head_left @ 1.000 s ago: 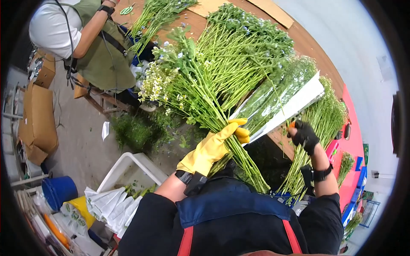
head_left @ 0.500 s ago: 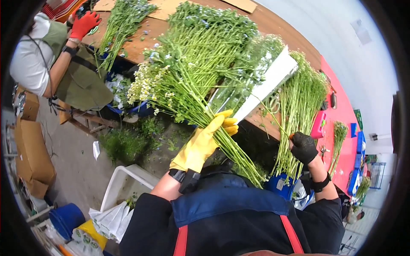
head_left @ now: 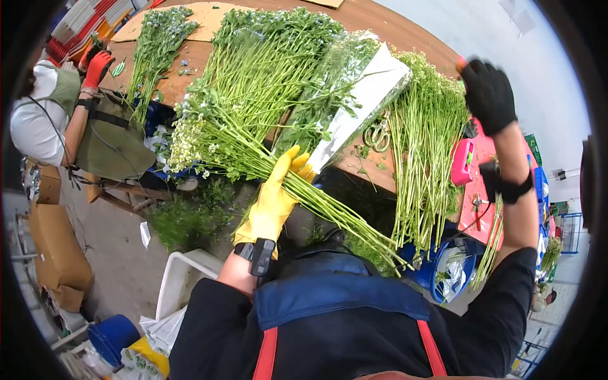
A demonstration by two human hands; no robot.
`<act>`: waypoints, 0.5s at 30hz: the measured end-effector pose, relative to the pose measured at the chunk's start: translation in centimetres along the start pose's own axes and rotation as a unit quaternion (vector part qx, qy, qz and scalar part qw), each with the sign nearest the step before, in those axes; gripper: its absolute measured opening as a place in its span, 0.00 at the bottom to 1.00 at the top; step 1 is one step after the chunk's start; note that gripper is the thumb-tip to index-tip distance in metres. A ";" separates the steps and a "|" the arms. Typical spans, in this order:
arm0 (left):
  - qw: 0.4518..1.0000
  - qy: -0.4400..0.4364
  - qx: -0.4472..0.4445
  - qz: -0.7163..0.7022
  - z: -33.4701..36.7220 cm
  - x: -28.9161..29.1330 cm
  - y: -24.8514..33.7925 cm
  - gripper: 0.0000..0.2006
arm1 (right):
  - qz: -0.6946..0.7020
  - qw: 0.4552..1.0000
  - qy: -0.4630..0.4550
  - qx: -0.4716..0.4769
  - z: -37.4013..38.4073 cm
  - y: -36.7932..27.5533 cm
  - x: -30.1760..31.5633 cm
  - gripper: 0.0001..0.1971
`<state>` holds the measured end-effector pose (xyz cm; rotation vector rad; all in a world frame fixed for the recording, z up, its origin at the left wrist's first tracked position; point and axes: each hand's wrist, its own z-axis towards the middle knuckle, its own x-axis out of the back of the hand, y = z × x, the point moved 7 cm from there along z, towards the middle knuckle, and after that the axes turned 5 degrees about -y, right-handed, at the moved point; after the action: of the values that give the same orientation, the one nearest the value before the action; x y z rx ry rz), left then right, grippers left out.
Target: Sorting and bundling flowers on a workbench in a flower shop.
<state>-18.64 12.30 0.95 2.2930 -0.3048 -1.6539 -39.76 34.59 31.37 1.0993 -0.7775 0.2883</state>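
My left hand (head_left: 272, 206), in a yellow glove, is closed round a slanting bunch of flower stems (head_left: 342, 221). The bunch's small white and yellowish blooms (head_left: 190, 136) point to the upper left. My right hand (head_left: 491, 95), in a black glove with a bare fingertip showing, is raised beyond the pile of white-flowered stems (head_left: 427, 139) on the right. Its fingers are bent and partly hidden, so I cannot make out anything in them. Blue-flowered stems (head_left: 253, 69) lie across the table, beside a white paper and clear film wrap (head_left: 361, 98).
Scissors (head_left: 377, 136) lie on the brown table (head_left: 418, 31). A pink container (head_left: 463, 161) and red-handled pruners (head_left: 477, 212) are on the pink surface. A blue bucket (head_left: 443, 269) stands below. At left, a co-worker in red gloves (head_left: 98, 68) works beside a cardboard box (head_left: 57, 250).
My right hand has risen from the lower ends of the right-hand pile to beyond its far end; the stem it held no longer shows there. My left hand still grips the bunch.
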 end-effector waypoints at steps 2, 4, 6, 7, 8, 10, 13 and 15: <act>0.999 0.017 -0.022 -0.016 0.0 0.0 0.2 0.21 | -0.055 0.996 0.069 0.028 4.3 1.5 1.6 0.15; 0.999 0.007 -0.026 -0.027 0.1 -0.6 0.0 0.20 | -0.050 0.997 0.047 -0.021 7.0 8.5 0.8 0.18; 0.998 0.013 -0.052 -0.038 -0.7 -0.2 0.5 0.20 | -0.106 0.990 0.044 -0.084 10.8 4.7 6.7 0.17; 0.998 0.012 -0.055 -0.037 -0.7 -0.3 0.3 0.20 | -0.107 0.990 0.063 -0.066 11.6 5.4 5.1 0.15; 0.999 -0.003 -0.048 -0.027 -0.3 -0.9 -0.4 0.20 | 0.203 0.977 0.071 0.013 9.9 8.3 -2.2 0.17; 0.997 0.010 -0.071 0.027 -1.3 -1.0 0.3 0.20 | -0.012 0.988 0.073 0.138 9.0 0.6 -3.6 0.16; 0.984 -0.009 -0.093 0.151 -2.4 -1.2 0.6 0.21 | 0.173 0.982 -0.073 -0.018 9.3 0.6 -4.8 0.10; 0.986 -0.006 -0.096 0.138 -2.6 -0.8 0.8 0.21 | 0.212 0.971 -0.038 -0.109 8.2 2.5 -5.3 0.08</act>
<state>-16.45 12.08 2.67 2.0000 -0.4242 -1.4896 -48.39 29.35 31.30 0.7335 -1.0863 0.5091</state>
